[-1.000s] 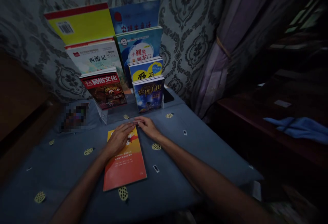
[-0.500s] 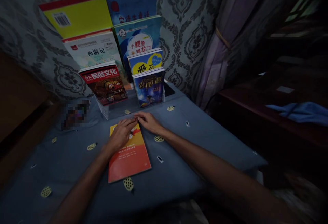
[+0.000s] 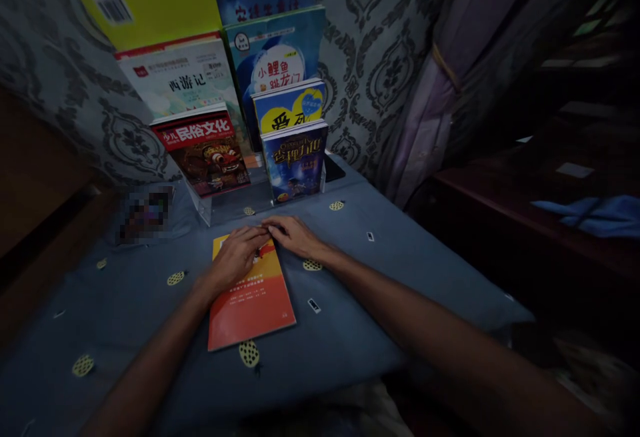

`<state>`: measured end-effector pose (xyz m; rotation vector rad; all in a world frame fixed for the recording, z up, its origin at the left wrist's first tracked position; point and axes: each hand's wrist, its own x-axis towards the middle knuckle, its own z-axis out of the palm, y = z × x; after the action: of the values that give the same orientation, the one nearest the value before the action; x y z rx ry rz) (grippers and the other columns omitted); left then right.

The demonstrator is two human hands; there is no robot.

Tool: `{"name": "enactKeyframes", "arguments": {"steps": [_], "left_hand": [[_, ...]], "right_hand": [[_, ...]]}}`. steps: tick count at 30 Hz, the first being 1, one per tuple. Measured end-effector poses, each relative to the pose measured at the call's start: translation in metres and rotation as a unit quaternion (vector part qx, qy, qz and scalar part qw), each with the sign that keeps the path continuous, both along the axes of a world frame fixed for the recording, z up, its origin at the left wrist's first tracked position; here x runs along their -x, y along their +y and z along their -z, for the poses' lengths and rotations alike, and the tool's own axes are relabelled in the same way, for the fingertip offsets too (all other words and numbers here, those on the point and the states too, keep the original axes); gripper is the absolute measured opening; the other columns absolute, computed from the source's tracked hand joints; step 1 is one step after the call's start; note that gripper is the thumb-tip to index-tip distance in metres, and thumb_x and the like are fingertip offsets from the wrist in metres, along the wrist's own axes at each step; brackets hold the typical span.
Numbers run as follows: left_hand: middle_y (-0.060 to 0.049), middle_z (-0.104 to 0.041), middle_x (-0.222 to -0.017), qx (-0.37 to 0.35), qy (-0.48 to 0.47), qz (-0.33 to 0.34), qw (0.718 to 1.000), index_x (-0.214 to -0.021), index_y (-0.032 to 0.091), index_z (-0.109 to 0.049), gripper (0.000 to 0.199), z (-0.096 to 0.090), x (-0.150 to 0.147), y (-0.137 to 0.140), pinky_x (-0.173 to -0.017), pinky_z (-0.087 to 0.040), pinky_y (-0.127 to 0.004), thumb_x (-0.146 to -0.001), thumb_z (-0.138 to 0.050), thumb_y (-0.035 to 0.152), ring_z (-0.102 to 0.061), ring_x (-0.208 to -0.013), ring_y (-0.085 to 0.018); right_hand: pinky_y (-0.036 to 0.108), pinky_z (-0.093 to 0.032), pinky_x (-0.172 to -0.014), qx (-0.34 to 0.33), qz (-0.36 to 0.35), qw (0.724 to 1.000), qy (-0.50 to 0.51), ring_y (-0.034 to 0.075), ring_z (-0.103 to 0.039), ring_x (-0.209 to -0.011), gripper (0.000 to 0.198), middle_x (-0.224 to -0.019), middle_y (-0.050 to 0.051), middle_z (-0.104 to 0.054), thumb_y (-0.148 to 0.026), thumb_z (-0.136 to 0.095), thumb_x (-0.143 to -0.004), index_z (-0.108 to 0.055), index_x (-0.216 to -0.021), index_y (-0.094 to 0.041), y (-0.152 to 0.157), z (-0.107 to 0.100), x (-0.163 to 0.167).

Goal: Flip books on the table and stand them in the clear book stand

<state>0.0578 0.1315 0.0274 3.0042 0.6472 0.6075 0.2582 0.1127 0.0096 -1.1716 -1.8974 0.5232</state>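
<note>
An orange-and-yellow book [image 3: 255, 313] lies flat on the table, its small print upside down to me. My left hand [image 3: 237, 257] rests palm down across its upper part, fingers stretched toward the far right corner. At that same corner is my right hand [image 3: 296, 235], with its fingers reaching left and slightly bent, the thumb a little apart. The fingertips of both hands meet or nearly meet there. What lies under the fingertips is hidden, and part of the cover picture is covered by my left hand.
Behind my hands stands a clear rack [image 3: 203, 210] with several upright books, among them a red one [image 3: 210, 157] and a dark blue one [image 3: 295, 163]. A blue patterned cloth [image 3: 360, 303] covers the table. A blurred-out item [image 3: 145, 213] lies at the left; a curtain [image 3: 425, 90] hangs right.
The head view has tilted down slightly, so the rack and its books sit higher in the picture. Both hands stay at the book's far corner with hardly any movement.
</note>
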Motion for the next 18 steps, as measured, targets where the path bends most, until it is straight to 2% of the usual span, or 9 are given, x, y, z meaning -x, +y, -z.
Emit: {"name": "enactKeyframes", "arguments": {"steps": [4,9,15,18], "left_hand": [[-0.01,-0.067,-0.122,0.014,-0.002,0.027,1.0,-0.124,0.022,-0.066,0.051,0.001,0.004,0.002,-0.095,-0.05,-0.044,-0.082,-0.045,0.001,-0.061,-0.114,-0.024],[-0.01,-0.066,-0.127,0.017,0.019,0.02,0.999,-0.128,0.022,-0.063,0.058,0.003,0.005,0.0,-0.101,-0.047,-0.047,-0.077,-0.049,-0.001,-0.059,-0.119,-0.025],[-0.008,-0.065,-0.13,0.049,0.002,0.054,0.997,-0.128,0.025,-0.064,0.046,0.002,0.011,-0.003,-0.106,-0.045,-0.046,-0.089,-0.047,0.008,-0.058,-0.125,-0.022],[-0.007,-0.067,-0.128,0.039,0.002,0.06,0.997,-0.126,0.025,-0.065,0.043,0.0,0.011,-0.008,-0.105,-0.045,-0.046,-0.092,-0.044,0.008,-0.06,-0.122,-0.022]], "right_hand": [[0.035,-0.052,-0.092,0.006,-0.009,1.0,-0.006,0.021,-0.068,-0.106,0.034,-0.114,0.009,-0.074,-0.01,-0.049,-0.09,-0.069,-0.117,-0.016,-0.002,-0.001,0.0],[0.036,-0.051,-0.093,0.008,-0.009,1.0,-0.017,0.021,-0.068,-0.106,0.036,-0.114,0.01,-0.074,-0.008,-0.048,-0.089,-0.069,-0.117,-0.016,-0.004,-0.002,0.001],[0.034,-0.051,-0.092,0.01,-0.022,1.0,-0.019,0.02,-0.067,-0.107,0.036,-0.115,0.009,-0.073,-0.007,-0.047,-0.088,-0.068,-0.117,-0.015,-0.004,0.0,0.0],[0.034,-0.051,-0.092,0.016,-0.023,0.999,-0.022,0.019,-0.067,-0.106,0.036,-0.115,0.009,-0.073,-0.007,-0.048,-0.088,-0.067,-0.118,-0.015,-0.005,0.001,0.0]]}}
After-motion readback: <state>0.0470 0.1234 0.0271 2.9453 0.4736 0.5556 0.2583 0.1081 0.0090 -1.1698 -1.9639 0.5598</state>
